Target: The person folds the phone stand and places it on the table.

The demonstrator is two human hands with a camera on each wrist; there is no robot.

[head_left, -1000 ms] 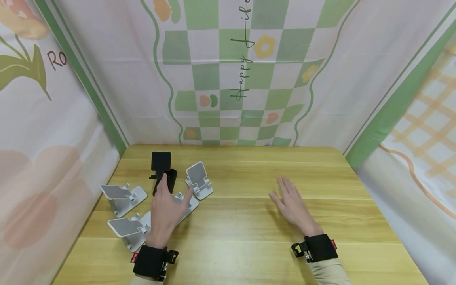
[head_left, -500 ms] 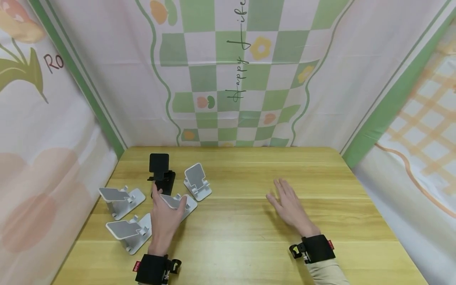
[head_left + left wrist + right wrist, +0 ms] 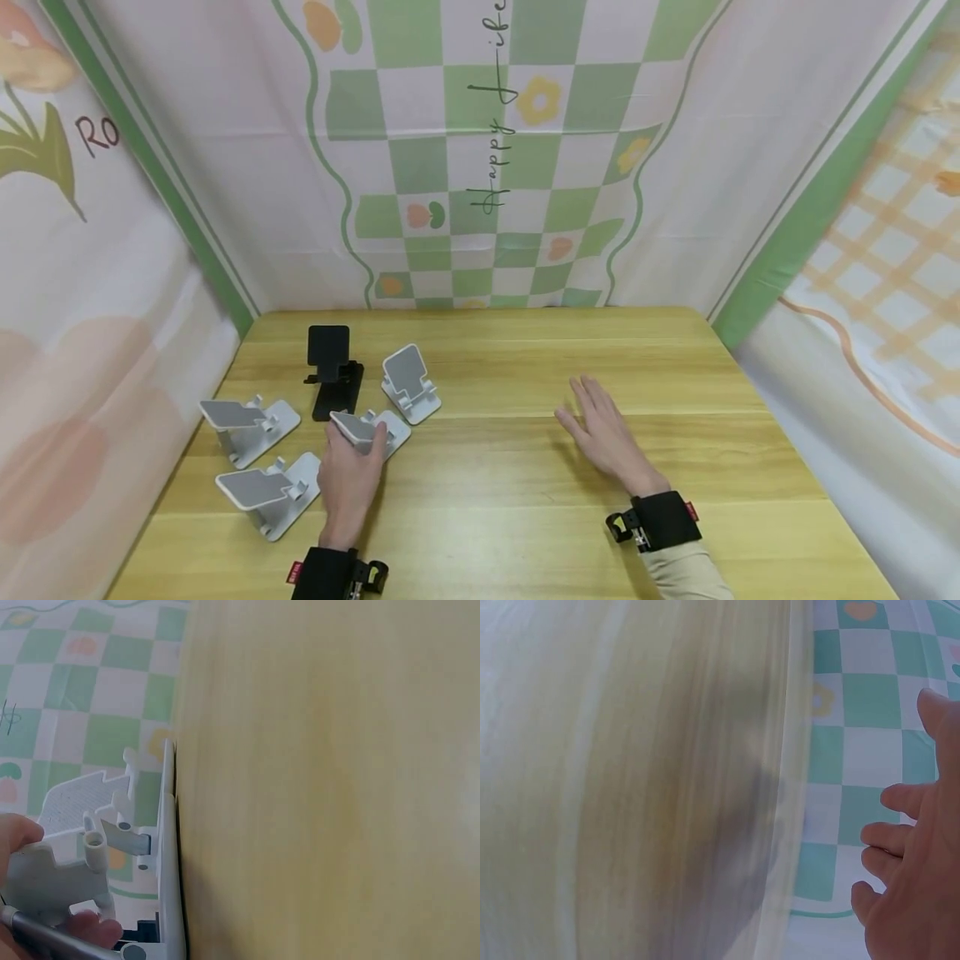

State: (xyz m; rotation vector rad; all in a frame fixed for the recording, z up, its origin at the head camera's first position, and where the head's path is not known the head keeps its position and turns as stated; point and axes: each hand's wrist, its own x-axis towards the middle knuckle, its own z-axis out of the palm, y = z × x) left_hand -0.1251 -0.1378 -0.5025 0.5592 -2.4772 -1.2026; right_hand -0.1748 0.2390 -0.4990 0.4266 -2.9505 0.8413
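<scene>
In the head view my left hand point(image 3: 348, 475) grips a white phone stand point(image 3: 391, 432) with a grey pad, at the left of the table. The left wrist view has the thumb on one side of the stand's upright plate point(image 3: 49, 881) and curled fingertips point(image 3: 105, 933) on the other. The stand's base is down at the tabletop. My right hand point(image 3: 606, 437) is held over the right half of the table, fingers extended and holding nothing; in the right wrist view its fingers point(image 3: 889, 838) are spread apart.
A black phone stand point(image 3: 328, 352) is just beyond the held one, and another white stand point(image 3: 407, 375) is behind it to the right. Two more white stands, one farther back point(image 3: 234, 415) and one nearer point(image 3: 258, 488), are at the left edge. Patterned cloth point(image 3: 420, 167) surrounds the wooden table point(image 3: 510, 500).
My left hand has come down and back toward me from above the stands and taken hold of the white phone stand. The right hand stays nearly in place. The head view has shifted slightly.
</scene>
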